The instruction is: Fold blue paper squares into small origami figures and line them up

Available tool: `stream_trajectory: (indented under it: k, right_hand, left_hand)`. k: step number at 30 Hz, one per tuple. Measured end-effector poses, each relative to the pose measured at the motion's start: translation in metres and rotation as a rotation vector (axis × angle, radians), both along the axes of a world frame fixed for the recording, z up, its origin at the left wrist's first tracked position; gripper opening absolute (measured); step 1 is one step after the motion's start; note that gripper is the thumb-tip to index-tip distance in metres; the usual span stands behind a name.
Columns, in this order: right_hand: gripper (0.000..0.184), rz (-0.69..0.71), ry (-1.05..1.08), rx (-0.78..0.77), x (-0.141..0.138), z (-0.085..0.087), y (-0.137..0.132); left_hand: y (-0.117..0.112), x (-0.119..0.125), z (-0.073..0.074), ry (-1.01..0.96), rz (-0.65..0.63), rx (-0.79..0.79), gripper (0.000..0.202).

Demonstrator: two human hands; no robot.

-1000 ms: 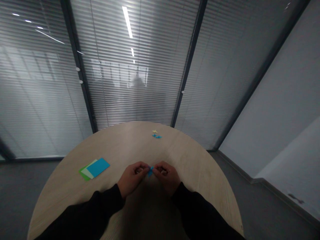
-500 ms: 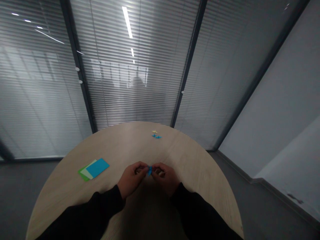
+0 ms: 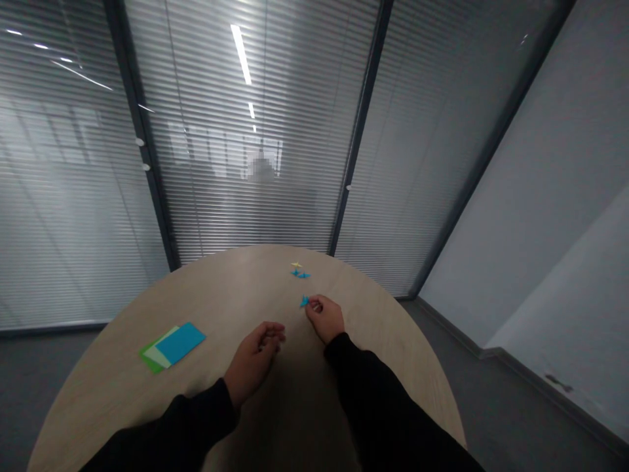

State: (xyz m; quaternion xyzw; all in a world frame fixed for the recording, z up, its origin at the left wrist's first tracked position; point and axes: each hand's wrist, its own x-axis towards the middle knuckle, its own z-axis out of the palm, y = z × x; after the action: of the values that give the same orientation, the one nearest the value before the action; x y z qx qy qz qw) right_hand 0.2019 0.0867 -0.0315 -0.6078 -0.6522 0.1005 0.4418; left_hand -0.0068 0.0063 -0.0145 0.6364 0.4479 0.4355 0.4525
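Note:
A small blue origami crane [image 3: 304, 301] is pinched between the thumb and fingers of my right hand [image 3: 326, 317], over the middle of the table. My left hand [image 3: 256, 357] is apart from it, lower and to the left, with loosely bent fingers and nothing visible in them. Beyond my right hand, two blue origami cranes [image 3: 303, 275] and a pale yellow origami crane [image 3: 296, 265] stand close together near the far edge. They are small, so their folds are hard to make out.
Sheets of blue, pale green and green paper [image 3: 181, 343] lie overlapped on the left of the round wooden table [image 3: 236, 282]. Glass panels with blinds [image 3: 255, 216] rise behind the far edge. A white wall [image 3: 511, 229] stands to the right.
My right hand has moved forward, carrying the blue origami crane toward the other cranes. My left hand has let go of it and stays behind. The view has shifted slightly.

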Motion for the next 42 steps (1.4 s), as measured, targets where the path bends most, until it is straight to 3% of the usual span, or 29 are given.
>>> stream_trajectory:
  k: [6,16,34,42]
  right_hand:
    - [0.018,-0.209,-0.065,-0.040,0.004,0.000,0.053]
    - [0.016,-0.327,-0.142,-0.102,0.010,-0.002,0.098]
    - [0.019,-0.299,-0.177,-0.092,0.014,-0.008,0.097]
    - [0.017,-0.313,-0.167,-0.115,0.010,-0.003,0.098]
  left_hand:
    - [-0.009,0.000,0.008,0.224,-0.099,0.092,0.024]
    - [-0.013,-0.001,0.007,0.306,-0.156,0.073,0.025]
    - [-0.016,-0.002,0.020,0.403,-0.180,0.090,0.025]
    - [-0.014,-0.004,0.013,0.420,-0.170,0.129,0.025]
